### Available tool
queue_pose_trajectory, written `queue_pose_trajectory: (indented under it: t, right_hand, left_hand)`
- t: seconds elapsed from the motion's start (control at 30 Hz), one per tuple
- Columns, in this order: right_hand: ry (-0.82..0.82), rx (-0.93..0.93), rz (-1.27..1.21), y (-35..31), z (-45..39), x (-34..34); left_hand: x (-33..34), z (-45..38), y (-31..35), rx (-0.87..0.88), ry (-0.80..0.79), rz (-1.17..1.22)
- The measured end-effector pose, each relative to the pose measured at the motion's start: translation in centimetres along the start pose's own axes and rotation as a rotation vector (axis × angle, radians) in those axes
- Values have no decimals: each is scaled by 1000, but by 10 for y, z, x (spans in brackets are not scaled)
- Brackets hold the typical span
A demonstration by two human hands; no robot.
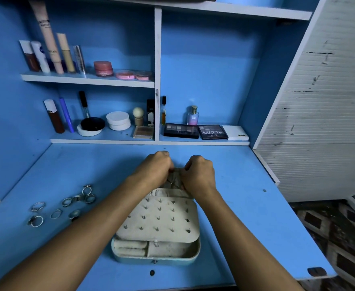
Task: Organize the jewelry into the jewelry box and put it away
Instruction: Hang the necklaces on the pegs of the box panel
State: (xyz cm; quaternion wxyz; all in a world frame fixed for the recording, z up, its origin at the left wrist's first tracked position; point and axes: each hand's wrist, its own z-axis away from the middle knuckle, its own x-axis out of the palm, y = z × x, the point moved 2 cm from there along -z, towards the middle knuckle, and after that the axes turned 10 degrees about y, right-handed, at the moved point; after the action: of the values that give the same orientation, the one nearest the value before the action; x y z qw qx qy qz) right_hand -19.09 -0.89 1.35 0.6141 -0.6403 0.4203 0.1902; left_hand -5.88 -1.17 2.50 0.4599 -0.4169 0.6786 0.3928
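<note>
Over the open jewelry box (155,254) on the bench (235,185).
Left hand (154,168) and right hand (198,174) both pinch its lid pocket (175,178); rings (63,204) lie leftward.

Counted on the blue worktop (224,185): one open pale-blue jewelry box with a cream lining (155,252); eight loose silver metal rings (65,204) in a group at left. Two bare hands, left (154,168) and right (197,174). Three flat eyeshadow palettes (206,132) on the lower shelf.
</note>
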Motion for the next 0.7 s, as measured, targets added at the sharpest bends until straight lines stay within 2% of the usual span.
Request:
queue_pose_trajectory:
  t: [0.3,0.47,0.7]
  right_hand:
    - [-65,42,53,-2,-1,0]
    - [-119,97,-25,4,2,-7]
    - [-171,115,-217,-9,10,-36]
  left_hand:
    - [2,-5,1,-54,-93,-13]
    - [-2,-4,-5,-85,-151,130]
    - [-9,2,-8,-162,-142,278]
